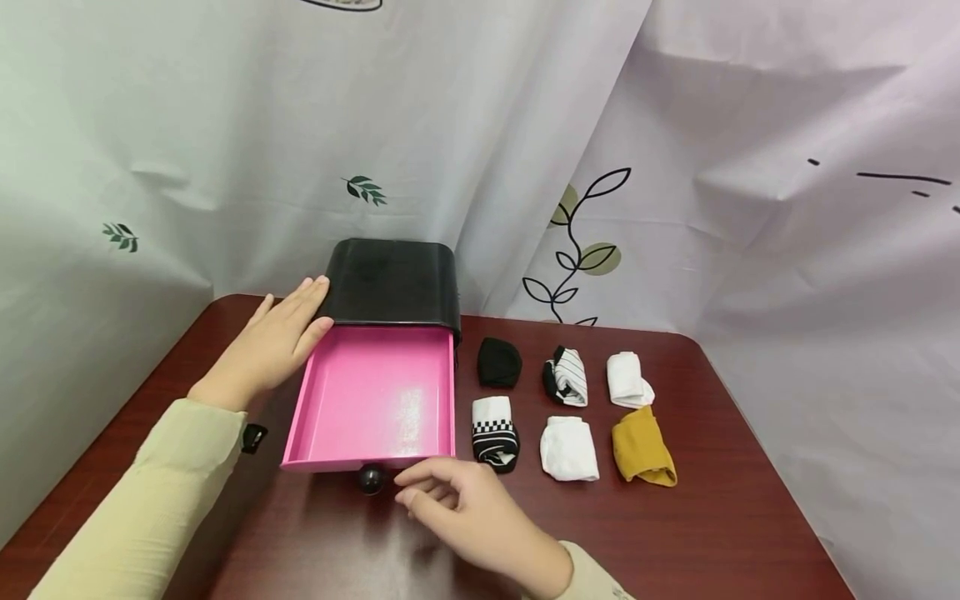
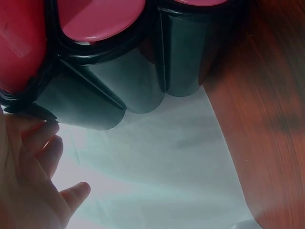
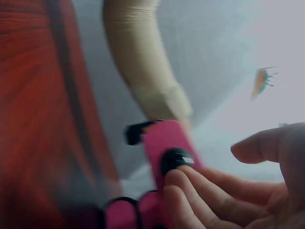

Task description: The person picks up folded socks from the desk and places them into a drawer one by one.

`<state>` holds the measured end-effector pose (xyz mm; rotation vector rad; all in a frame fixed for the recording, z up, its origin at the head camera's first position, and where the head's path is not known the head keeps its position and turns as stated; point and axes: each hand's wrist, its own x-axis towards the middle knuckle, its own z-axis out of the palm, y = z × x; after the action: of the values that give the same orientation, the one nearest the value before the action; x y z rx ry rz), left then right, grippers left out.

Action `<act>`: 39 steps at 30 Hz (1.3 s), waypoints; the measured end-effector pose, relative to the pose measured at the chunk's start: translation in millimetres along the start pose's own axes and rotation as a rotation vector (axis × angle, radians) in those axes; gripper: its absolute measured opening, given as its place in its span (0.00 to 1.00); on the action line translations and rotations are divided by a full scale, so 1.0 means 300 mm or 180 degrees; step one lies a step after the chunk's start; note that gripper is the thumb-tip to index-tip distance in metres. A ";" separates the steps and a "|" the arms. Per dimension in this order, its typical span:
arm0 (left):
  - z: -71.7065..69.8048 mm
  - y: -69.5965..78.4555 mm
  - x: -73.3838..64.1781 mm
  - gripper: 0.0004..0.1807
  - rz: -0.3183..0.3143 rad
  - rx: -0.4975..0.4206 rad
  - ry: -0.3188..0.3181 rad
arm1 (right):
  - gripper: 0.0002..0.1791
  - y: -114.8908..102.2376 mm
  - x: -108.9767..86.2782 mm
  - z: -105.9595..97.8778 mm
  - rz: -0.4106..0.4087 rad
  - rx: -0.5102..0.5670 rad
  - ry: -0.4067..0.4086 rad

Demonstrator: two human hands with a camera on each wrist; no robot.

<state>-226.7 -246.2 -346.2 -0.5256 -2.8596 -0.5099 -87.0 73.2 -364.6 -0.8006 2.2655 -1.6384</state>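
A black storage box (image 1: 392, 282) stands at the back of the table with its pink drawer (image 1: 375, 400) pulled out; the drawer's inside is bare. My left hand (image 1: 281, 337) lies with straight fingers against the box's left side. In the left wrist view, that hand (image 2: 35, 171) is beside the box's dark rounded side (image 2: 128, 78). Just right of the round black knob (image 1: 371, 479) on the drawer front is my right hand (image 1: 472, 508), fingers loosely bent. The right wrist view has the thumb well apart from the fingers (image 3: 205, 195), which overlap the knob (image 3: 174, 160); nothing is pinched.
Right of the drawer lie several folded socks in two rows: black (image 1: 498, 362), striped (image 1: 567, 377), white (image 1: 626, 379), checkered black-and-white (image 1: 495, 433), another white (image 1: 568, 448) and mustard (image 1: 643, 447). A pale curtain (image 1: 480, 125) hangs behind the brown table (image 1: 712, 517).
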 end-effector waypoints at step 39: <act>-0.002 0.019 -0.017 0.38 0.0009 -0.0061 0.0001 | 0.18 0.351 0.384 -0.464 0.0640 -0.1126 0.1553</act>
<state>-219.9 -243.0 -345.2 -0.5325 -2.8561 -0.5375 -280.3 144.7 -399.6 -0.2275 2.9134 -1.4812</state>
